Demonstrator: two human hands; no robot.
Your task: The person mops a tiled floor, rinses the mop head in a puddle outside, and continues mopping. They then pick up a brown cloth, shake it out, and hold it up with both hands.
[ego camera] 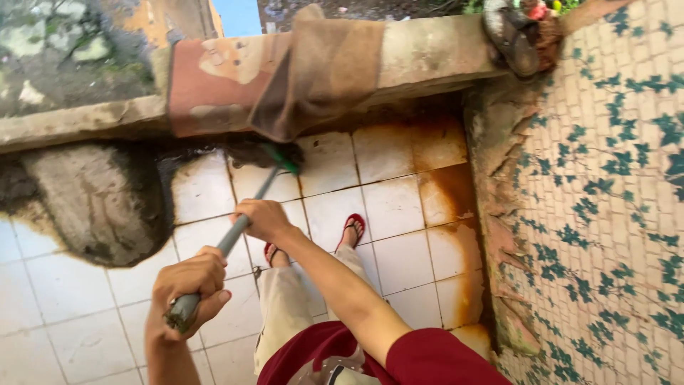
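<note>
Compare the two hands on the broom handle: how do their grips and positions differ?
The left hand wraps the near end of the grey broom handle in a full fist, low in the picture; the right hand grips further along it, toward the green broom head. The right arm shows a dark red sleeve; the left forearm is bare. Both hands are shut on the same handle above the white floor tiles.

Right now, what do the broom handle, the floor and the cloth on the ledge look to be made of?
Broom handle: smooth grey pole, likely metal or plastic; both the left hand and right hand grip it. Floor: glazed white ceramic tiles with grout lines, rust-stained. Cloth: soft brown woven fabric, draped in folds over the ledge, which looks like weathered concrete.
</note>
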